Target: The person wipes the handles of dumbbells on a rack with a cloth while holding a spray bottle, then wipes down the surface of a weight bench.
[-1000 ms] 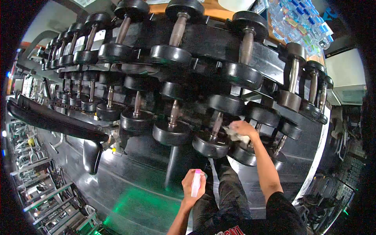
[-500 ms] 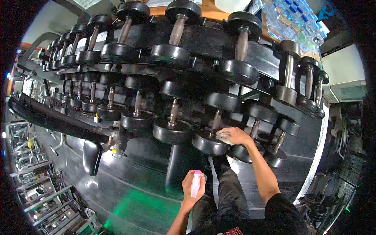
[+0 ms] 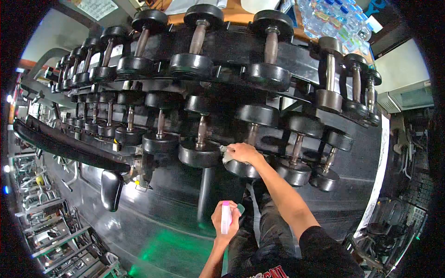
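My right hand (image 3: 244,153) presses a pale grey cloth (image 3: 226,156) onto the near head of a black dumbbell (image 3: 242,170) on the lower rack row. The cloth bunches out at the left of my fingers, and my hand covers part of that head. Lower down, in front of my legs, my left hand (image 3: 234,226) is wrapped round a spray bottle with a white and pink top (image 3: 225,220). A bit of green shows beside that hand; most of the bottle is hidden. Close by on the left sits another black dumbbell (image 3: 199,154), apart from the cloth.
More dumbbells fill both tiers of the rack, including an upper one (image 3: 269,76). Plastic water bottles (image 3: 331,21) crowd a wooden surface behind. A padded black bench (image 3: 69,147) stands at left, and a rack post (image 3: 206,194) rises from the dark floor (image 3: 162,208).
My right hand and the cloth have moved left across the dumbbell's near head. My left hand still holds the spray bottle low down. The whole view has shifted slightly.
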A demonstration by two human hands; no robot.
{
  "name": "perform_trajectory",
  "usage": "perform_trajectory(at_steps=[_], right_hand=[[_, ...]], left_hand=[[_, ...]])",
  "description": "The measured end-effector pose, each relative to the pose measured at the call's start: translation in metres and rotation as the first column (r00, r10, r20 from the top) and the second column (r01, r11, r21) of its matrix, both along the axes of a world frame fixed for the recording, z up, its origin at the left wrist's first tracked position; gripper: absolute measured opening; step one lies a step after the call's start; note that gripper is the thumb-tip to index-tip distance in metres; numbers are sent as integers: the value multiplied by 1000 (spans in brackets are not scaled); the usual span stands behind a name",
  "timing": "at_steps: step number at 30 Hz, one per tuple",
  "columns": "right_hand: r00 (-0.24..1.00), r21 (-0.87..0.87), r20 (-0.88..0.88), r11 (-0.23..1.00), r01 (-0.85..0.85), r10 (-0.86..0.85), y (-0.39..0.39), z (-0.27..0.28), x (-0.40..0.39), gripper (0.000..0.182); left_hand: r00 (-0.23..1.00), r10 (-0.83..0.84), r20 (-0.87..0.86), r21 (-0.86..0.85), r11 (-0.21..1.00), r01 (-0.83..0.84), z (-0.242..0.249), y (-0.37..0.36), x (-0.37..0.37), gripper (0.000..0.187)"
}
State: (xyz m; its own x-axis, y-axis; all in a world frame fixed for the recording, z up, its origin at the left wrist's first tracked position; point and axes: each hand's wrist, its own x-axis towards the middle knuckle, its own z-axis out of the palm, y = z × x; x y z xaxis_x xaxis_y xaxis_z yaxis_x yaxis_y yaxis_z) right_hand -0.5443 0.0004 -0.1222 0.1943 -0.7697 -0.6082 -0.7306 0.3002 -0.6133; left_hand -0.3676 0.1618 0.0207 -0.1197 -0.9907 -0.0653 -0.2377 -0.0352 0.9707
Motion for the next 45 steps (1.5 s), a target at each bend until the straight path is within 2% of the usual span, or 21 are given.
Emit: perform_trajectory(at_steps=[3, 5, 6, 10, 12, 15, 21, 24, 29, 32, 33, 35, 36, 37, 38, 39, 40, 41, 43, 44, 45], right_hand=[[1000, -132, -22, 991, -8, 5, 21, 10, -11, 42], [989, -273, 149, 961, 46, -5, 40, 22, -30, 42], [986, -423, 168, 902, 84, -13, 54, 3, -36, 39], [989, -461, 138, 880, 114, -56, 90, 18, -69, 32], [984, -554, 149, 817, 162, -94, 105, 17, -75, 31], [967, -479, 180, 843, 246, -180, 119, 26, -78, 33], [967, -577, 128, 777, 252, -218, 128, 36, -60, 35], [966, -675, -2, 713, 188, -257, 135, 33, -53, 36], [939, -670, -6, 699, 251, -343, 161, 31, -57, 38], [921, -519, 158, 763, 385, -357, 175, 26, -67, 29], [919, -525, 165, 757, 389, -358, 181, 36, -70, 29], [790, -65, 292, 813, 578, -539, 195, 59, -77, 31], [750, -130, 389, 775, 619, -535, 207, 42, -78, 34], [747, -129, 396, 773, 621, -534, 219, 28, -79, 34], [476, 150, 586, 666, 731, -655, 230, 14, -77, 37], [140, 445, 660, 534, 719, -738, 236, 15, -77, 39], [-59, 648, 647, 507, 569, -760, 246, 17, -81, 44], [-73, 657, 641, 497, 566, -764, 257, 18, -80, 44], [-202, 759, 581, 434, 486, -788, 269, 31, -79, 50], [-198, 752, 549, 377, 542, -812, 279, 1, -72, 55], [-207, 754, 546, 369, 543, -812, 280, 1, -71, 55]], left_hand=[[1000, -14, -3, 7, 1000, 14, 6, 6, -2, 7], [999, -38, -9, -23, 999, 38, 2, 13, 1, 7], [998, -67, -13, -45, 997, 67, 0, 16, 3, 8], [998, -44, -37, -13, 999, 44, 2, 22, 4, 9], [998, -57, -42, -8, 998, 56, 9, 23, 3, 8], [994, -24, -104, 34, 999, 28, 10, 29, 2, 8], [997, -39, -70, 30, 999, 41, 2, 46, 1, 10], [998, -62, -30, 12, 998, 63, -5, 58, 0, 10], [996, -50, -79, 46, 998, 53, -8, 82, -10, 11], [993, 16, -121, 26, 1000, -13, 2, 95, -19, 11], [993, 12, -117, 17, 1000, -10, 5, 101, -20, 11], [985, -2, -170, -1, 1000, 2, 12, 110, -24, 13], [986, -5, -166, -10, 1000, 4, 14, 113, -26, 13], [986, -2, -169, 13, 1000, 4, 16, 118, -27, 13], [986, 3, -169, 40, 999, 4, 17, 121, -28, 14], [988, 0, -158, 42, 999, 6, 19, 123, -29, 14], [988, -1, -155, 48, 999, 9, 20, 124, -31, 12], [988, -6, -154, 55, 998, 15, 20, 126, -32, 10], [979, 7, -203, 78, 997, 9, 11, 129, -35, 11], [985, -7, -171, 83, 996, 21, 7, 131, -36, 12], [986, -15, -169, 86, 996, 30, 5, 131, -38, 12]])
